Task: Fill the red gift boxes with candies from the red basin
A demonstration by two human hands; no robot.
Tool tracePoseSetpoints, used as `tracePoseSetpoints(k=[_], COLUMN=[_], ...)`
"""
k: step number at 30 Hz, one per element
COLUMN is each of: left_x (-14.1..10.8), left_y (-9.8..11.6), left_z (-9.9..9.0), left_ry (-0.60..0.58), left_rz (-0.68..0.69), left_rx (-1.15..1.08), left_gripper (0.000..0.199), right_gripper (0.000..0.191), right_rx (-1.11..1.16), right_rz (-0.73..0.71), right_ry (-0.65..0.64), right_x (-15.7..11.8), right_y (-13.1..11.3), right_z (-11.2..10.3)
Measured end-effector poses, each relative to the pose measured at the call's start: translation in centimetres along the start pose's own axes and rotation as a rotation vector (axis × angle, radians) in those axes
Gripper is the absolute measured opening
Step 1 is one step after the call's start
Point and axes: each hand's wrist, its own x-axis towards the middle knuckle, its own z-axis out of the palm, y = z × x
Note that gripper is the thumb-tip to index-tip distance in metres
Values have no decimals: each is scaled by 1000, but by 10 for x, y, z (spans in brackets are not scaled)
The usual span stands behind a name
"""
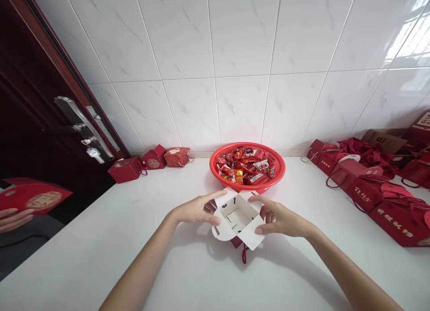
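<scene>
An opened gift box (239, 214) stands on the white table, its white inner flaps spread outward and its inside showing no contents. A dark red cord hangs from its near side. My left hand (198, 209) holds the box's left side, thumb on a flap and fingers partly hidden behind it. On the right side, my right hand (277, 217) grips the flaps with its thumb and index finger. Directly behind the box is a red plastic basket (281, 170) filled with wrapped candies (250, 165).
Several closed red boxes (154, 158) stand at the back left of the table (101, 244). More red boxes (366, 190) line the right side, near a brown carton (384, 141). At the far left another person's hand (15, 220) holds a red box part (36, 196) beside a door.
</scene>
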Motion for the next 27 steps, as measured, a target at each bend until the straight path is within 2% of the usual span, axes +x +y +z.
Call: tracePoseSetpoints(k=[4,7,10,13,17,20,24,27], left_x=[-4,0,22,58,108,132,146,148], left_y=[17,41,63,74,70,58,45,39], left_z=[-17,-39,-56,-63,-60,-55,-53,-55], left_ry=[47,203,368,413,370,328,330,322], left_rz=[25,92,173,196,146,130,113,120], left_rx=[162,273,371,476,613,666,676,612], left_gripper=[83,62,51,38,26,18,16,12], right_gripper=[62,43,38,38,38,37,35,33], right_rx=[-160,-212,-143,-4,177,296,322,318], right_rz=[-35,-138,-234,-280,-300,-251,-208,-184], right_ry=[69,170,303,451,610,716,767,789], right_x=[-5,-6,2,21,55,79,96,98], right_y=[-12,-28,-46,-54,-43,-23,0,6], right_z=[-23,-46,-64,-73,-72,-68,-65,-65])
